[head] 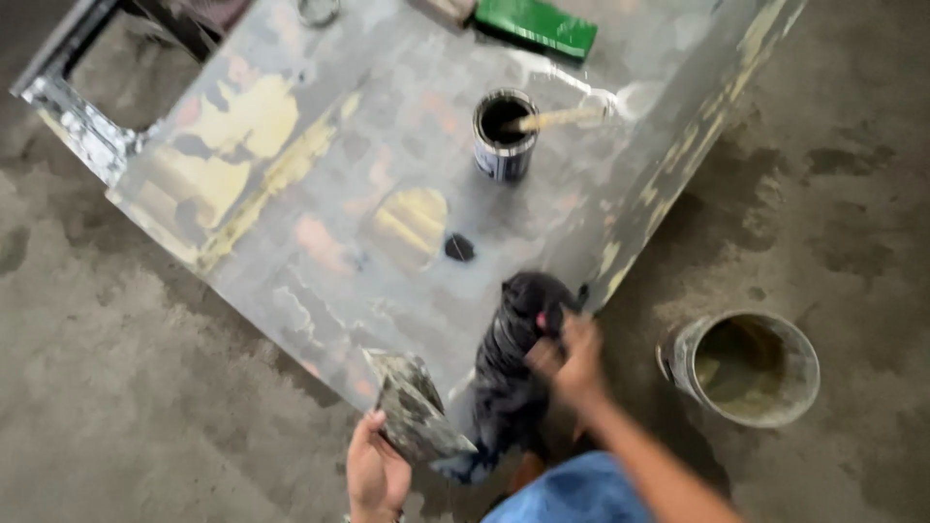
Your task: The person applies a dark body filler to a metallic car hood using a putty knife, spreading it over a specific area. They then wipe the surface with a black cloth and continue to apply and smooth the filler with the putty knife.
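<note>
My left hand (375, 472) grips a flat, stained scraper blade (414, 409) at the near edge of a large grey metal panel (320, 174). My right hand (570, 356) holds the top of a dark, paint-smeared can or bottle (513, 373), blurred by motion, beside the blade. On the panel farther away stands a small open tin (504, 134) with a wooden stick (562, 118) resting in it. A small black blob (459, 248) lies on the panel between the tin and my hands.
The panel has patches of yellow and pink filler and lies on a stained concrete floor (126, 387). A dirty round bucket (746, 368) stands on the floor to the right. A green flat box (536, 26) lies at the panel's far end.
</note>
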